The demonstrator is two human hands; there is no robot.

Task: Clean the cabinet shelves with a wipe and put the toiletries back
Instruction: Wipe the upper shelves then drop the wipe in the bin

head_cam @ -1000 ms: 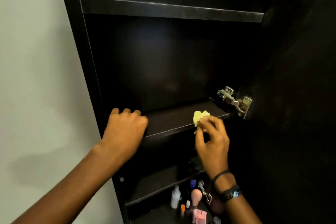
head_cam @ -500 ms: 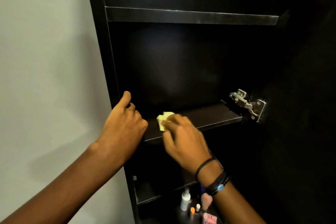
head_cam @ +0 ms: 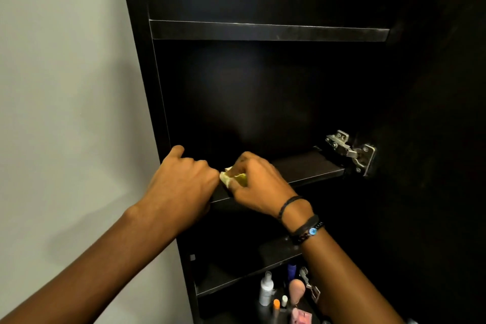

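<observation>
We pinched the yellow wipe point(head_cam: 232, 178) in our curled right hand point(head_cam: 259, 188) against the middle shelf point(head_cam: 310, 166); our left hand point(head_cam: 181, 187) gripped its front edge.

The right hand point(head_cam: 253, 185) hides most of the wipe point(head_cam: 236, 178); the toiletries point(head_cam: 267, 290) are cut off below.

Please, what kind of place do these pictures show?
Probably a home bathroom or dressing corner: a tall dark cabinet stands against a plain wall, toiletries sit low inside it, and the right hand holds a yellow wipe on its middle shelf.
</observation>
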